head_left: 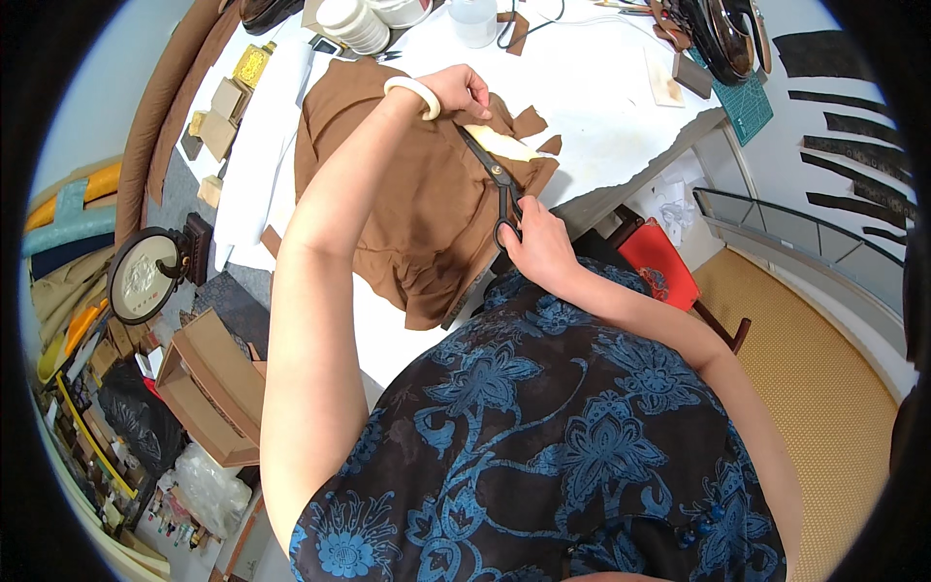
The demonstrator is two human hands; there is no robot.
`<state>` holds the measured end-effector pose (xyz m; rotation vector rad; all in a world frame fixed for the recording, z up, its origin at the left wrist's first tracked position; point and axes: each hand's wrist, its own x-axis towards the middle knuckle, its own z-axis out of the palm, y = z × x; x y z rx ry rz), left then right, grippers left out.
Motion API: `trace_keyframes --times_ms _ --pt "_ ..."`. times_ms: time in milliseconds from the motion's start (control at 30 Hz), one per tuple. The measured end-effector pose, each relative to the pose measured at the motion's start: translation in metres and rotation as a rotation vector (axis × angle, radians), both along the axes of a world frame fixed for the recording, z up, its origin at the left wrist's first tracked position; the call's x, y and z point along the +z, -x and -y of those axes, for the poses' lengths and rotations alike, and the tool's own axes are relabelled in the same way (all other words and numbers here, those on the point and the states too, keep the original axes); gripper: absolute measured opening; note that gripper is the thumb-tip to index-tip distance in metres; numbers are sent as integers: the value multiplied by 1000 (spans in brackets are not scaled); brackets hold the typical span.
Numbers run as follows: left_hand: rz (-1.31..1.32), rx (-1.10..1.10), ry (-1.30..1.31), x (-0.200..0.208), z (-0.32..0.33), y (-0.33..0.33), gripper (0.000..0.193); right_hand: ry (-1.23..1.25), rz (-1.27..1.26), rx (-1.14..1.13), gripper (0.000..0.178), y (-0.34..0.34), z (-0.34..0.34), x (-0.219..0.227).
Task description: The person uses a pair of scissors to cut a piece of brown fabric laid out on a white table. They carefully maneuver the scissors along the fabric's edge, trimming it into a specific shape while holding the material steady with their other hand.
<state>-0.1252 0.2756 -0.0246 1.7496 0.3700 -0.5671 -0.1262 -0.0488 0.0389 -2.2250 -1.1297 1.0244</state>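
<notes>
In the head view, the brown sheet (407,194) lies in loose folds over the white-covered worktop (606,126), reaching to its near edge. The right hand (538,242) is closed around the handles of the black scissors (499,173); their blades point toward the far edge and lie over the sheet, just beside a pale yellow piece (501,143). The left hand (460,91), a cream bangle (413,94) at its wrist, is near the blade tips with fingers curled inward by the far end of the yellow piece; whether they pinch any material I cannot tell. The two hands are apart. Two small brown scraps (530,121) lie beside the yellow piece. White tubs (353,24) stand along the worktop's far edge, left of a translucent cup (473,21). Near its far right corner are a dark block (691,75) and a green mat (745,105), which overhangs the edge.
</notes>
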Motion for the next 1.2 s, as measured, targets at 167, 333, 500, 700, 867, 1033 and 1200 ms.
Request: trace_keyframes --times_ms 167,333,500,700,867,1033,1200 --pt "-63 57 34 14 -4 2 15 -35 -18 -29 40 -1 2 -4" --pt "-70 76 43 20 -10 3 13 -32 -14 -79 43 -2 -4 5" --pt "-63 63 70 23 -9 2 14 -22 7 -46 48 -4 -7 4" --pt "-63 50 60 17 -8 2 15 -16 -13 -56 48 -7 0 13" --pt "-45 37 78 36 0 0 16 -18 15 -29 49 -12 -4 6" --pt "-66 39 99 42 2 0 16 -16 43 -5 45 -10 -7 5" --pt "-77 43 104 30 -2 3 15 8 111 69 43 -8 -9 7"
